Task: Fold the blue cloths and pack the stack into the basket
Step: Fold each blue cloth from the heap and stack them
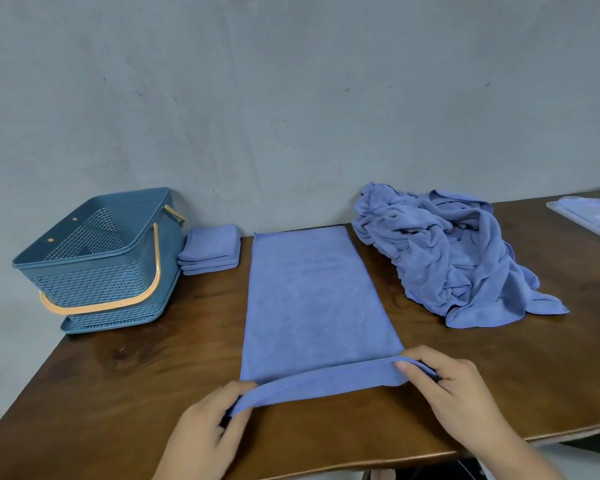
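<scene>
Left hand [205, 434], right hand [465, 400]: fingers [430, 355] pinch near corners of cloth [312, 299], 6 o'clock, mid-fold. Stack [210, 249] beside empty basket [94, 282], 10 o'clock. Pile [458, 258] unfolded, 2 o'clock.

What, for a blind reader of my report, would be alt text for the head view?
The left hand and right hand pinch the near corners of a flat blue cloth on a table, lifting its near edge. A folded stack sits beside a basket at the left; a crumpled pile lies at the right.
</scene>
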`<state>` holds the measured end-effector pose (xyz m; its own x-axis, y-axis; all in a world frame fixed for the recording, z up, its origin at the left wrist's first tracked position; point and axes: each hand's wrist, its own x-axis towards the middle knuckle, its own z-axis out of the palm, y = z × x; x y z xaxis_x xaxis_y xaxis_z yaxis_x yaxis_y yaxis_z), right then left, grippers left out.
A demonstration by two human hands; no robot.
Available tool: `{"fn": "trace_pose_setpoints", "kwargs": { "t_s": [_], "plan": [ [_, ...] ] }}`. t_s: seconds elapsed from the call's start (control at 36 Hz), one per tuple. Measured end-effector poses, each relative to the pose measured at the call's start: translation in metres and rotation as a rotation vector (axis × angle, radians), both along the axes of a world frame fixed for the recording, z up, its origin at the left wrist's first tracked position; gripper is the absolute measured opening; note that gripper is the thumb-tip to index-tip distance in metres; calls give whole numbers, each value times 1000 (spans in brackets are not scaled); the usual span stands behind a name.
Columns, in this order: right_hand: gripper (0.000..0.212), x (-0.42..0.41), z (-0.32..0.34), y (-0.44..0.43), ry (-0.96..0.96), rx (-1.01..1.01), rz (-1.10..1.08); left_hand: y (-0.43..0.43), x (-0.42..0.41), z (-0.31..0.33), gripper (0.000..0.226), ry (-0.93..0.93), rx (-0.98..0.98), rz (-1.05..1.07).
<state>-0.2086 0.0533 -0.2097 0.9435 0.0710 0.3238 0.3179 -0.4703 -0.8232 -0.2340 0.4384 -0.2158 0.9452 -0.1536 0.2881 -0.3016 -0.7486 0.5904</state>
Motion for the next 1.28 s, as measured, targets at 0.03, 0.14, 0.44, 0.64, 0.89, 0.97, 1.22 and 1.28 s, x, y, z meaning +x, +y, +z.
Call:
{"fn": "trace_pose_setpoints", "kwargs": {
  "t_s": [0.03,0.14,0.44,0.64,0.89,0.97,1.22,1.28],
  "plan": [
    [14,0,-1,-1,-16,4,-42,3,-2,1,19,0,-4,9],
    [10,-1,0,1,-79,-27,-123,6,-9,5,25,7,1,16],
    [13,2,3,1,-11,-2,-159,2,-6,16,13,131,-85,20],
    [22,12,10,3,20,19,-119,-8,1,27,20,132,-255,31],
    [53,80,31,9,22,8,-110,-24,64,53,28,95,-466,36],
    [55,110,38,11,-13,-42,-105,-24,98,59,34,101,-415,66],
    [42,230,56,25,-214,-499,-312,-22,230,75,38,-9,-142,247],
    [36,255,61,35,-177,-692,-362,-22,260,71,36,-34,-18,301]
  ]
}}
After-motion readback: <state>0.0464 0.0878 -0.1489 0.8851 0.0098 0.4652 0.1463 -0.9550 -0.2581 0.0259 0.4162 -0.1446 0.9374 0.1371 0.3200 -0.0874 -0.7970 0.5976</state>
